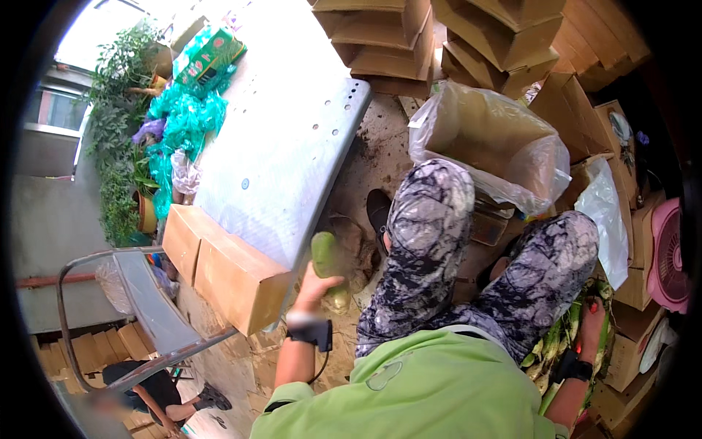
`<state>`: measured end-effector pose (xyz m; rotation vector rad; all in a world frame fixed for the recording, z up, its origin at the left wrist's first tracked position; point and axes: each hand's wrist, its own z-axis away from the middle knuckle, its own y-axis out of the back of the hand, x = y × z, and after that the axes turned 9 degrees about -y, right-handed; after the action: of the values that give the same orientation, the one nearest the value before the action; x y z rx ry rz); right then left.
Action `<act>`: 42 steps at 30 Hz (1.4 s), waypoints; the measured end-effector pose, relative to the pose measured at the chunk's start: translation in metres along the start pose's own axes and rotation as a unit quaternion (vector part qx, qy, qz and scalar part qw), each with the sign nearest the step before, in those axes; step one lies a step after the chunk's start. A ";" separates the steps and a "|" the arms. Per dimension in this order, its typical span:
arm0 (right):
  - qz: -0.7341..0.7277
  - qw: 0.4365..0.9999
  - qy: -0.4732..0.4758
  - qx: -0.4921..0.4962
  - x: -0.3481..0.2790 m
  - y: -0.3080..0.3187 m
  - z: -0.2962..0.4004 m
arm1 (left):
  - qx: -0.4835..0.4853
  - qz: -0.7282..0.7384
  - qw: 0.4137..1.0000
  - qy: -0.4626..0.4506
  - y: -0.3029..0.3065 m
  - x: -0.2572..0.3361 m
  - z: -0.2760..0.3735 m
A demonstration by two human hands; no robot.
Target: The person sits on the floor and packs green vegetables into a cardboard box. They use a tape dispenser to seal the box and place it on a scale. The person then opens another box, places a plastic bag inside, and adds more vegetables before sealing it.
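My left hand [311, 291] is closed around a green radish [326, 253], beside the near corner of the white folding table. The radish's upper end is plain green, and a paler part shows below my fingers, blurred. My right hand [592, 324] reaches down at my right side onto a heap of long green-and-white vegetables with leaves and roots [554, 345]. Something small and red shows at its fingers, too small to name; whether the hand grips anything is unclear. Before my knees stands a cardboard box lined with clear plastic [477, 126].
The white plastic table [274, 142] bears cardboard boxes [241, 274] and green plastic bags [186, 120]. Stacked open cartons [384, 38] stand ahead. A pink fan [669, 255] is at far right. Another person [153, 389] sits at lower left behind a metal-framed chair [156, 302].
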<state>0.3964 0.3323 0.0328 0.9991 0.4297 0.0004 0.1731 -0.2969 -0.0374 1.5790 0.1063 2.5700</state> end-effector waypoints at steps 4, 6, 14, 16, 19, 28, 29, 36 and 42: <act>0.059 0.996 0.028 0.055 0.031 0.001 -0.014 | 0.129 -0.133 0.982 0.040 0.000 -0.079 -0.024; 0.131 0.991 -0.005 0.033 -0.006 0.008 0.013 | 0.172 -0.261 0.949 0.049 -0.004 -0.086 -0.039; 0.144 0.986 -0.009 0.079 0.028 0.008 -0.011 | 0.226 -0.301 0.925 -0.050 -0.017 -0.112 -0.047; 0.122 0.991 -0.019 0.054 0.030 0.007 -0.017 | 0.201 -0.195 0.959 -0.047 0.005 -0.125 -0.057; 0.144 0.988 -0.038 0.035 0.031 0.005 -0.017 | 0.104 -0.089 0.990 0.042 0.009 -0.121 -0.074; 0.215 0.974 -0.035 0.064 -0.009 -0.004 0.020 | 0.142 -0.311 0.939 0.031 -0.028 -0.133 -0.059; 0.235 0.969 -0.026 0.070 0.002 -0.003 0.012 | 0.140 -0.342 0.927 0.069 -0.030 -0.135 -0.045; 0.096 0.993 -0.048 0.057 0.031 -0.010 0.008 | 0.064 -0.311 0.939 0.128 -0.009 -0.187 0.067; 0.091 0.991 -0.086 0.046 0.013 -0.032 0.020 | 0.146 -0.128 0.980 0.048 -0.017 -0.124 0.020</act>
<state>0.4096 0.3005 0.0111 1.1164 0.1797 0.0590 0.2477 -0.2975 -0.1393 1.4110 0.6791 2.5105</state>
